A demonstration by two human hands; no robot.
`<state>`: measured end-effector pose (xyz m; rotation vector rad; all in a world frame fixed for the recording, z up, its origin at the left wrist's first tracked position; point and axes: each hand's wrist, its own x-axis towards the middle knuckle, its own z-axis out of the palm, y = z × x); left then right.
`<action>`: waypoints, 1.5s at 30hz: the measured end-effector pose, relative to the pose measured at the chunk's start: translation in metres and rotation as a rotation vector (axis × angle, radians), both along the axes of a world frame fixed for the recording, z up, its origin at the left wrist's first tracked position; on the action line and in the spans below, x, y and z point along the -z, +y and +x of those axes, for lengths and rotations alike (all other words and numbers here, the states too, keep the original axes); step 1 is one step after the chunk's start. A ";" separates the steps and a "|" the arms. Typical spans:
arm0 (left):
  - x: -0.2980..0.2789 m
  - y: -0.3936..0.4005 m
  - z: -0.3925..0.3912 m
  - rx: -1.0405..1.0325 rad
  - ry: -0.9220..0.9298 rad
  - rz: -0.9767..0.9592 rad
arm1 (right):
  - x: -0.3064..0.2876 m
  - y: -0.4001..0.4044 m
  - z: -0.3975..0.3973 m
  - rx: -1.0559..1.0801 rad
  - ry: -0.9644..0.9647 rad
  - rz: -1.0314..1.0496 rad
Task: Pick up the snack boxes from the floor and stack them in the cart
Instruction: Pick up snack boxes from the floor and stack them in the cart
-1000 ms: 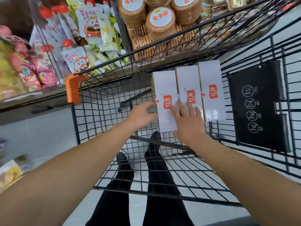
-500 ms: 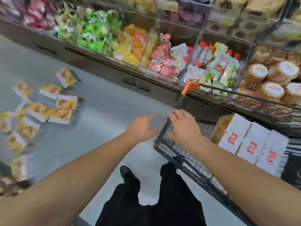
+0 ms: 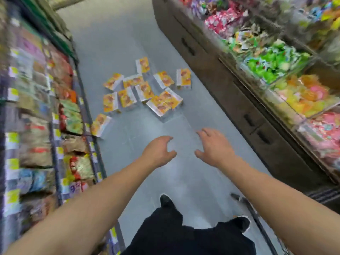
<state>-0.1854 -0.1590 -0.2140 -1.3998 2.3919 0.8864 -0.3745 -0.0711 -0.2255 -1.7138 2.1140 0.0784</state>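
Looking down a shop aisle: left hand (image 3: 159,151) and right hand (image 3: 214,147) outstretched, empty, fingers loosely spread, above grey floor (image 3: 128,43); snack boxes (image 3: 145,89) scattered ahead.

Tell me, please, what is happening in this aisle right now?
A person stands in a shop aisle reaching both arms forward. The left hand and right hand are empty, fingers loosely spread, above the grey floor. A scatter of orange snack boxes lies on the floor ahead, none picked up yet. A dark edge, perhaps the cart, shows at lower right.
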 end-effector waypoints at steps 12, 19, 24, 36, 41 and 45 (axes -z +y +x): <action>-0.004 -0.149 0.195 -0.495 0.069 -0.044 | -0.017 -0.219 0.147 -0.415 0.013 0.016; 0.014 -0.267 0.245 -0.700 0.040 -0.045 | 0.009 -0.381 0.183 -0.593 -0.023 0.034; 0.024 -0.345 0.264 -0.788 0.025 -0.027 | 0.025 -0.483 0.193 -0.670 0.004 0.096; 0.174 -0.486 0.344 -0.867 0.064 0.107 | 0.156 -0.654 0.275 -0.663 -0.035 0.264; 0.282 -0.535 0.381 -0.917 0.080 0.175 | 0.254 -0.713 0.320 -0.655 -0.034 0.277; 0.384 -0.554 0.400 -1.062 0.087 0.222 | 0.359 -0.749 0.349 -0.673 -0.080 0.313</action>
